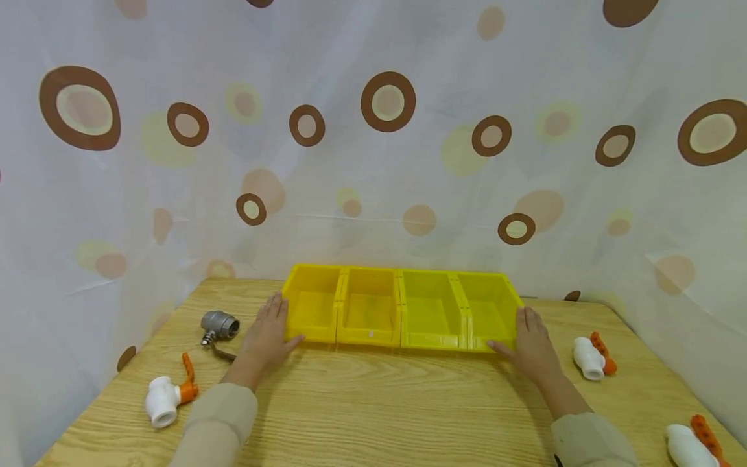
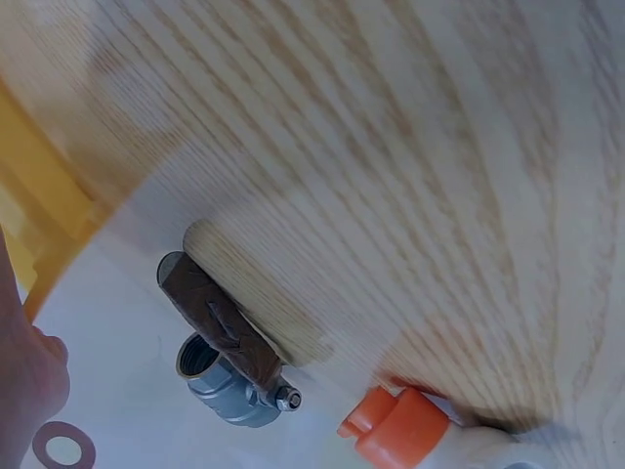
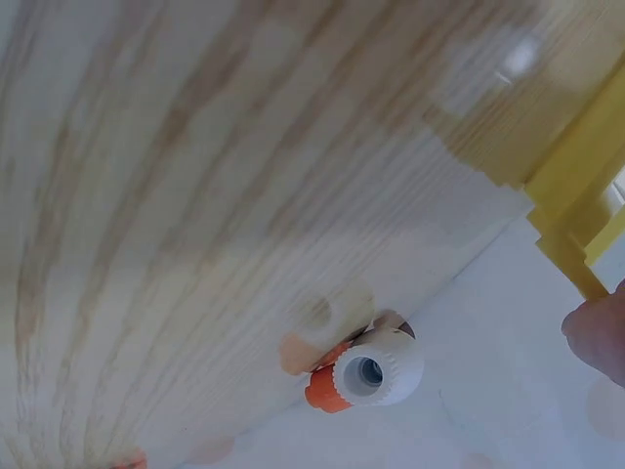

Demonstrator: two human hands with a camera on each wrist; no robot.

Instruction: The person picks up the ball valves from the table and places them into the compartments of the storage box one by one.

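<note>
A row of yellow storage bins stands side by side at the back of the table, the left ones deeper in colour than the right. My left hand rests against the row's left end, fingers along the outer side and thumb at the front corner. At the opposite end, my right hand touches the outer side in the same way, its thumb by the front edge. In the right wrist view a fingertip meets the yellow bin edge. Most of each hand lies outside its wrist view.
Left of my left hand lies a grey metal ball valve with a brown lever. Nearer is a white plastic valve with an orange handle. Two similar valves, one farther back and another nearer, lie right. A patterned curtain hangs behind.
</note>
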